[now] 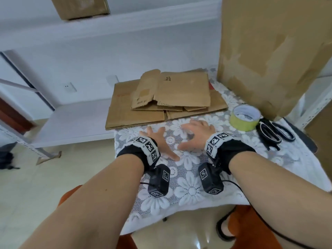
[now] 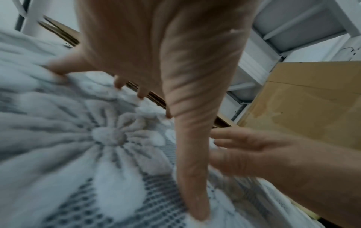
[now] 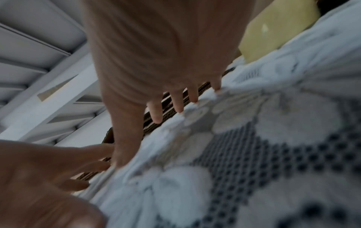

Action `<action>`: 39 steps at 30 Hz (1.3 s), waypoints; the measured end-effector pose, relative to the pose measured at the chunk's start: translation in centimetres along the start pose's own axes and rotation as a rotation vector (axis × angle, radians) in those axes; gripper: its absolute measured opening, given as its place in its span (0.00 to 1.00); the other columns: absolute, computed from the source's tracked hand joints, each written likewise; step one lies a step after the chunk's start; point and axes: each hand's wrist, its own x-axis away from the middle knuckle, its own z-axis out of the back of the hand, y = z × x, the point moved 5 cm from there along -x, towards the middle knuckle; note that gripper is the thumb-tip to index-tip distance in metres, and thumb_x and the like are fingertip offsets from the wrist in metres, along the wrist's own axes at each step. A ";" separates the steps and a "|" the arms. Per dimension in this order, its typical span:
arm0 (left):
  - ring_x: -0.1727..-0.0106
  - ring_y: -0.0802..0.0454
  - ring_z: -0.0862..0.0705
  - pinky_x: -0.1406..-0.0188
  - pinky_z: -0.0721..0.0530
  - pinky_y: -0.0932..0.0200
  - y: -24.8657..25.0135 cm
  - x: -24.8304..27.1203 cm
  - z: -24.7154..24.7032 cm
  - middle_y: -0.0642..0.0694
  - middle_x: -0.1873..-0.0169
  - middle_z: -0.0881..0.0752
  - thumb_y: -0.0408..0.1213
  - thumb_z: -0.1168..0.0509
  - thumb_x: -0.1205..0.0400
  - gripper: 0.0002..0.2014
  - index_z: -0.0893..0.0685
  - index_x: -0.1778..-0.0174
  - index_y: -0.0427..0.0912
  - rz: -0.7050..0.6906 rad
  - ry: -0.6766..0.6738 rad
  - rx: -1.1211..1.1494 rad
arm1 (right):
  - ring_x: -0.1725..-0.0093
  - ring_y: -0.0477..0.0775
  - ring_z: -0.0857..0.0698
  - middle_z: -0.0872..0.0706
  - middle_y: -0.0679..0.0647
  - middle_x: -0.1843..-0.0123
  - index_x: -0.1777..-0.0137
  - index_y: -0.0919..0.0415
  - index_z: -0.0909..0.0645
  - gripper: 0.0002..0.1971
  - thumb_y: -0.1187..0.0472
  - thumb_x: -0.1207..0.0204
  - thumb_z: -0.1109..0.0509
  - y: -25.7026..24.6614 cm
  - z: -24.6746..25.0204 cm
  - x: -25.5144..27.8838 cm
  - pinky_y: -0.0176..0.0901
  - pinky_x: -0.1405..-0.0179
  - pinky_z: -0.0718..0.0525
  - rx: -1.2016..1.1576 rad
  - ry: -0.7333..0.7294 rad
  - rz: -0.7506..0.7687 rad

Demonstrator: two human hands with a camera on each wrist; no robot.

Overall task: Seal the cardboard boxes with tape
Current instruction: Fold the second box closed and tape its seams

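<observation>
Several flattened cardboard boxes [image 1: 161,97] lie stacked at the far side of the table. A yellow-green tape roll [image 1: 245,117] stands to their right. My left hand [image 1: 158,141] lies flat on the lace tablecloth [image 1: 188,187] with fingers spread, just short of the stack's near edge. My right hand [image 1: 195,135] lies beside it, fingers spread and holding nothing. In the left wrist view the left hand [image 2: 156,61] presses the cloth, with the right hand [image 2: 263,151] alongside. In the right wrist view the right hand [image 3: 156,61] has its fingertips at the cardboard edge [image 3: 168,111], with the tape roll [image 3: 273,30] behind.
Black-handled scissors [image 1: 274,132] lie right of the tape roll. A tall upright cardboard box [image 1: 273,51] stands at the back right. A white shelf unit [image 1: 71,121] runs along the left, with another box [image 1: 80,6] on top. An orange seat [image 1: 251,221] sits below the table.
</observation>
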 end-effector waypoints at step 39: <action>0.37 0.44 0.21 0.43 0.18 0.48 -1.5 1.1 0.9 0.44 0.32 0.23 0.58 0.19 0.35 0.47 0.34 0.26 0.44 -0.160 -0.095 0.007 | 0.34 0.57 0.28 0.24 0.58 0.33 0.34 0.61 0.29 0.19 0.65 0.23 0.32 -4.4 5.0 -5.5 0.49 0.36 0.27 0.215 0.566 0.076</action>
